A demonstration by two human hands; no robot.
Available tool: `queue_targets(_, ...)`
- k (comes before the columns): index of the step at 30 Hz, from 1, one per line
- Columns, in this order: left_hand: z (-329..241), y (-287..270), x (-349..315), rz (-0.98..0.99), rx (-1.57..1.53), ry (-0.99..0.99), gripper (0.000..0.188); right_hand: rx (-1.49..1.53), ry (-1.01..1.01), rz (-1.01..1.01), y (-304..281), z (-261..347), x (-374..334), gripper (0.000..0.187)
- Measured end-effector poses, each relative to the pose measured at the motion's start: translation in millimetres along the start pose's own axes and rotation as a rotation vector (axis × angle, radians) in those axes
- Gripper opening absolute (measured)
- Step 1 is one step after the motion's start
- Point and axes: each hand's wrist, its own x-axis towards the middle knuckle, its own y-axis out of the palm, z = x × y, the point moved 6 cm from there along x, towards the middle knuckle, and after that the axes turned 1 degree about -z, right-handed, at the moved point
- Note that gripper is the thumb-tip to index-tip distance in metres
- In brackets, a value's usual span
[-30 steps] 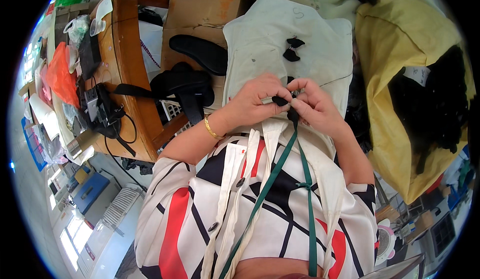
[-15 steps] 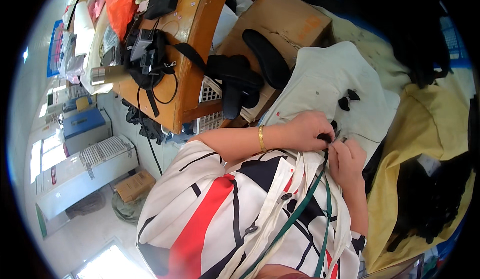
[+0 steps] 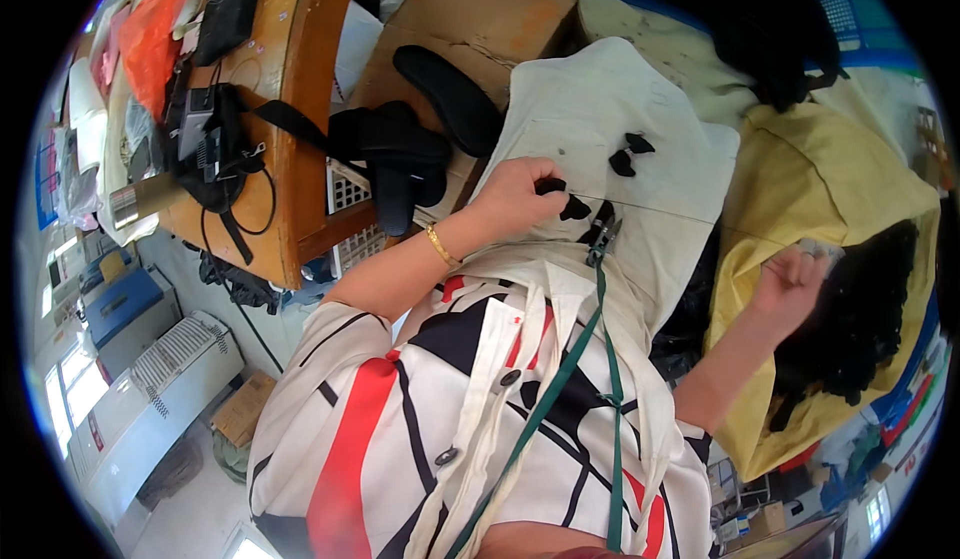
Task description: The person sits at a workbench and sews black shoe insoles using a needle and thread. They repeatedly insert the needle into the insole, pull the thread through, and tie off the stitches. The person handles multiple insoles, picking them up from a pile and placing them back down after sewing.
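Note:
My left hand (image 3: 515,199), with a gold bracelet at its wrist, is closed on a small black fabric piece (image 3: 573,208) above a white cloth (image 3: 590,109) over my lap. Beside it, small thread snips (image 3: 600,234) lie on the cloth, hung from a green cord (image 3: 590,339). Out to the right, my right hand (image 3: 790,281) has its fingers curled over the edge of a yellow bag (image 3: 740,359). A thin dark thread (image 3: 690,216) appears to run between my hands. Further up the cloth are two more black pieces (image 3: 622,163).
Inside the yellow bag is a heap of black pieces (image 3: 850,319). At the left stands a wooden table (image 3: 300,89) bearing a black bag (image 3: 215,149) and a metal flask (image 3: 145,199). Black insole-shaped pads (image 3: 445,94) lie by a cardboard box (image 3: 480,19).
My hands have parted: the right swung far out over the yellow bag, the left drew away from the snips. The snips now show lying on the cloth. The view has turned rightward.

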Motion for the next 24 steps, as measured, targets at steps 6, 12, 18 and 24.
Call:
queue_targets(6, 8, 15, 2, 0.103, -0.265, -0.233, 0.009, -1.104, 0.19, 0.447, 35, -133, -74, 0.025)
queue_targets(12, 9, -24, 13, -0.17, -0.255, -0.078, 0.027, -1.426, 0.001, 0.637, 53, -168, -95, 0.017)
queue_targets(18, 121, -148, 53, -0.959, 0.318, -0.207, 0.087, -1.231, 0.242, 0.44, 26, -163, -85, 0.013)
queue_targets(24, 233, -170, 80, -0.884, -0.194, -0.661, 0.071, -1.237, 0.258, 0.506, 33, -165, -95, 0.015)
